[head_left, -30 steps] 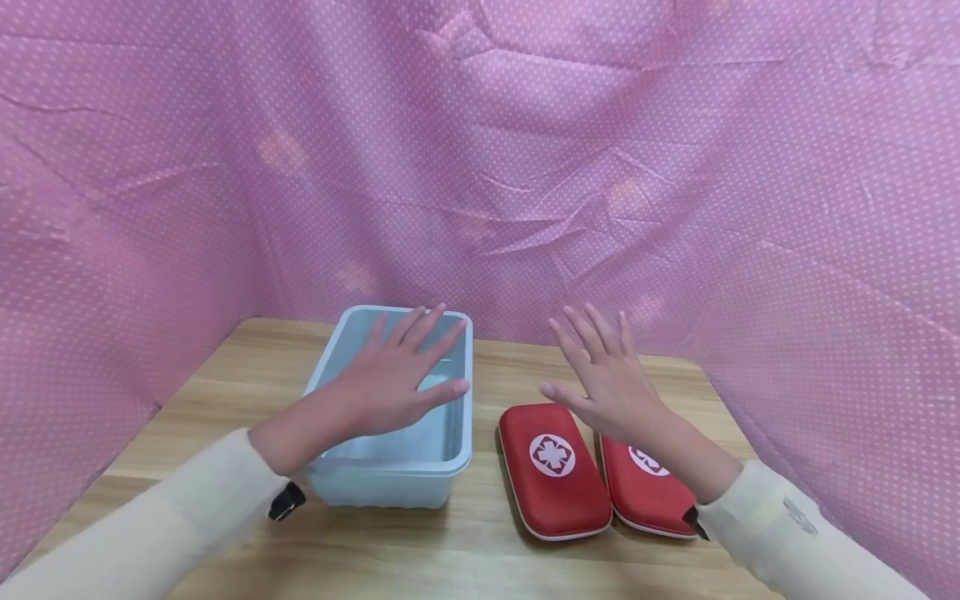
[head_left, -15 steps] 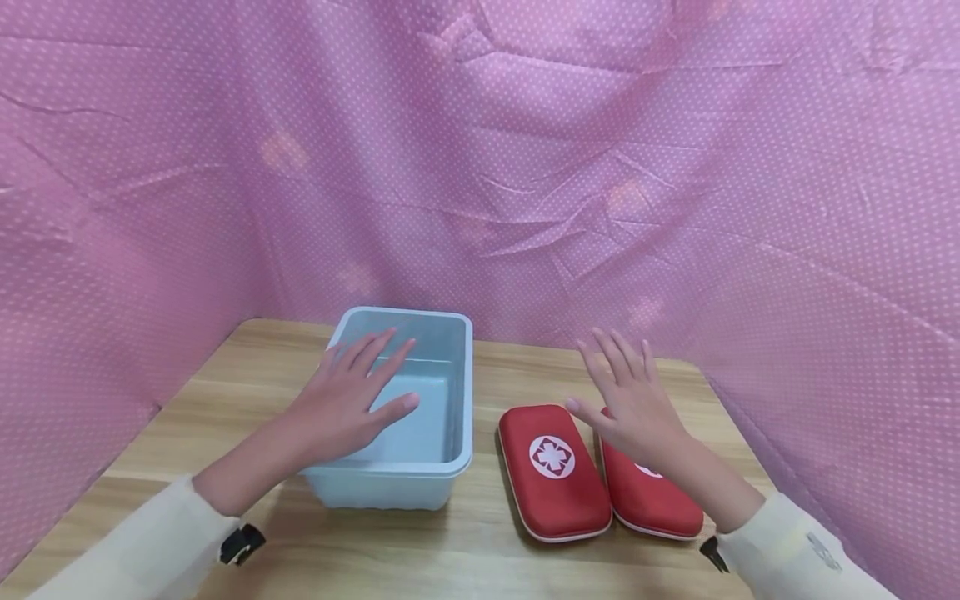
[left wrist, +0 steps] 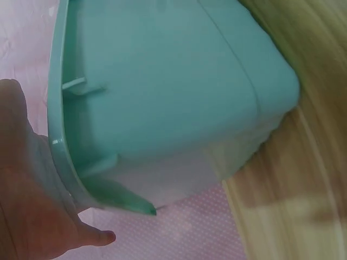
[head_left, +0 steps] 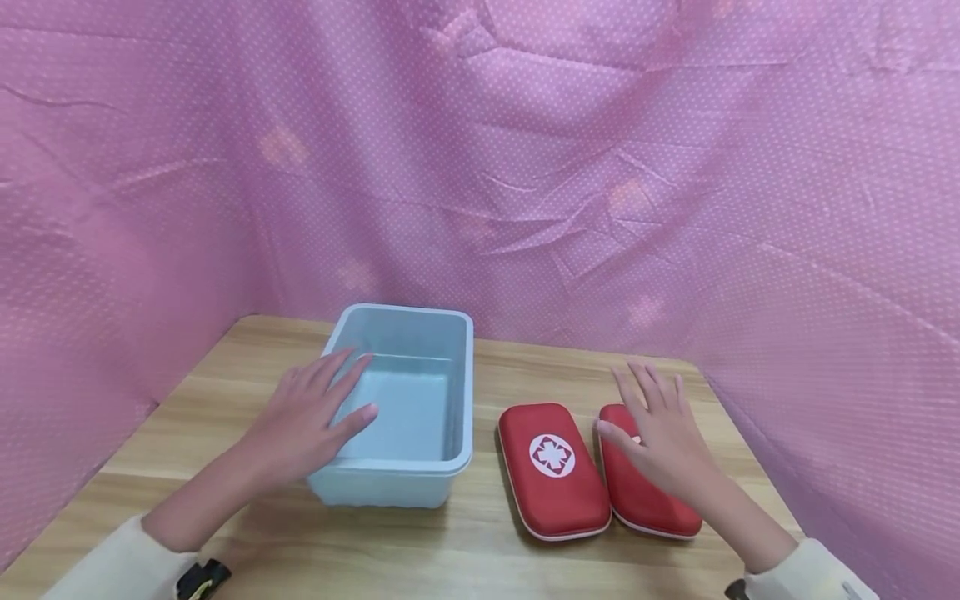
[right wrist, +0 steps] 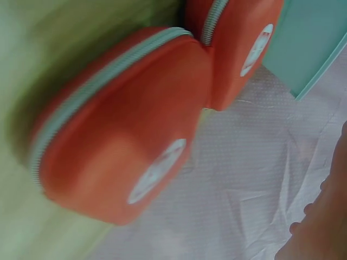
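A light blue plastic bin (head_left: pixel 397 468) stands on the wooden table, with nothing inside it. My left hand (head_left: pixel 300 421) hovers at its left rim, fingers spread, holding nothing; in the left wrist view the hand (left wrist: pixel 32 200) shows beside the rim of the bin (left wrist: pixel 162 81). To the right of the bin lie two red zippered first-aid cases with white cross emblems, the nearer-to-bin case (head_left: pixel 558 496) and the outer case (head_left: pixel 645 500). Above the outer case is my right hand (head_left: pixel 667 442), fingers extended and holding nothing, partly hiding its emblem. Both cases are zipped up in the right wrist view.
The wooden table (head_left: pixel 360 550) is bordered at the back and sides by a pink dotted cloth (head_left: pixel 480 167). A strip of table separates the bin from the cases. Black straps show at both sleeve cuffs.
My left hand has moved left and down from over the bin to its left rim. My right hand has drifted right and lower over the outer case. The bin and cases have stayed put.
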`<state>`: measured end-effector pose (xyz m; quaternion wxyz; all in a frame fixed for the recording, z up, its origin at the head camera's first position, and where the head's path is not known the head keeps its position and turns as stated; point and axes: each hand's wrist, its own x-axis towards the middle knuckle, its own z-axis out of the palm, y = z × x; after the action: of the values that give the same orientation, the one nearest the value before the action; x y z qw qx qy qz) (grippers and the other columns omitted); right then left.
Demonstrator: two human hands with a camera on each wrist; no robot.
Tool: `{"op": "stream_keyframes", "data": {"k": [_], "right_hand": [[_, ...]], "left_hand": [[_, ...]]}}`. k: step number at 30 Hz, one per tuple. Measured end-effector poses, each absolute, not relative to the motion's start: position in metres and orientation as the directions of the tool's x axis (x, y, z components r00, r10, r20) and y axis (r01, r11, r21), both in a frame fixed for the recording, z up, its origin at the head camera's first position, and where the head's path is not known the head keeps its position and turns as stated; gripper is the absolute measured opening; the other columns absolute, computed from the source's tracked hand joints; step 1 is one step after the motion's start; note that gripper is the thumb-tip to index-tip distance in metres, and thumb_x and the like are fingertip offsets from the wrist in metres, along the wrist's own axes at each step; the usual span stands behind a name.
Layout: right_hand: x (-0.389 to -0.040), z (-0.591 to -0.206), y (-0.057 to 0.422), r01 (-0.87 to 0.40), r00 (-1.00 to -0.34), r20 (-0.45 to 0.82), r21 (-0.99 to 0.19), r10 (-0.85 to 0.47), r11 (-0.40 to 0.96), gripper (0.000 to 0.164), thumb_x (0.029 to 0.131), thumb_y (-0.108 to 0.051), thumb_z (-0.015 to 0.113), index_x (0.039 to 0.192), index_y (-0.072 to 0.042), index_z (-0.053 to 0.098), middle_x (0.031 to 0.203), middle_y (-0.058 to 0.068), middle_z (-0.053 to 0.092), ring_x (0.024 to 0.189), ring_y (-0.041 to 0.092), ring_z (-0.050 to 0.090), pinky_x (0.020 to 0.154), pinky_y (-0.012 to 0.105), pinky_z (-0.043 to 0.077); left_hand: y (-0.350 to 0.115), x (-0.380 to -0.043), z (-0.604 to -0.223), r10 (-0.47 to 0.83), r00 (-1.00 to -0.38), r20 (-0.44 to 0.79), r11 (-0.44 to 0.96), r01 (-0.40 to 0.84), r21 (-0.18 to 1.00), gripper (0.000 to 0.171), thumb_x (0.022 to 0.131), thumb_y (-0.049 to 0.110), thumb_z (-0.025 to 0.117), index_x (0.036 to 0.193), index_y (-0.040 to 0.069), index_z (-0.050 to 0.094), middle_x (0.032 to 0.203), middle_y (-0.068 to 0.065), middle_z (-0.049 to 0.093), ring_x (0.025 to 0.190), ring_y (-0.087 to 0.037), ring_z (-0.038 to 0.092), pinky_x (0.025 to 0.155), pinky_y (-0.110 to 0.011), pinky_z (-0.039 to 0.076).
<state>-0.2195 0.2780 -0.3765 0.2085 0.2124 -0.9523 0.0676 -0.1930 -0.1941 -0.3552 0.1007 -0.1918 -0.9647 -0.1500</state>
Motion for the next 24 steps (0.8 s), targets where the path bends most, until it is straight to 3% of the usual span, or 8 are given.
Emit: {"op": "stream_keyframes", "data": {"k": [11,24], "right_hand": [[-0.211,-0.404,0.311,-0.374,-0.864,0.417,-0.161,-0.281,0.913,0.078,0.093,-0.048,0.055,0.153,-0.012,0.02,0.149,0.017,0.029,0.138,0.038,0.02,0.113,0.06,0.0],[-0.204,-0.436,0.341,-0.291,-0.9,0.396,-0.241,-0.18,0.926,0.075,0.094,-0.041,0.056,0.152,-0.005,0.022,0.145,0.025,0.031,0.133,0.045,0.026,0.107,0.067,0.012]], "left_hand": [[-0.214,-0.183,-0.37,0.269,-0.923,0.277,0.883,0.351,0.312,0.07,0.098,0.057,0.035,0.155,0.026,0.006,0.159,-0.014,0.01,0.141,-0.044,0.015,0.107,-0.067,0.011],[-0.231,-0.176,-0.38,0.236,-0.938,0.254,0.868,0.321,0.378,0.069,0.099,0.053,0.036,0.155,0.026,0.007,0.161,-0.005,0.002,0.142,-0.043,0.012,0.103,-0.072,0.015]]}}
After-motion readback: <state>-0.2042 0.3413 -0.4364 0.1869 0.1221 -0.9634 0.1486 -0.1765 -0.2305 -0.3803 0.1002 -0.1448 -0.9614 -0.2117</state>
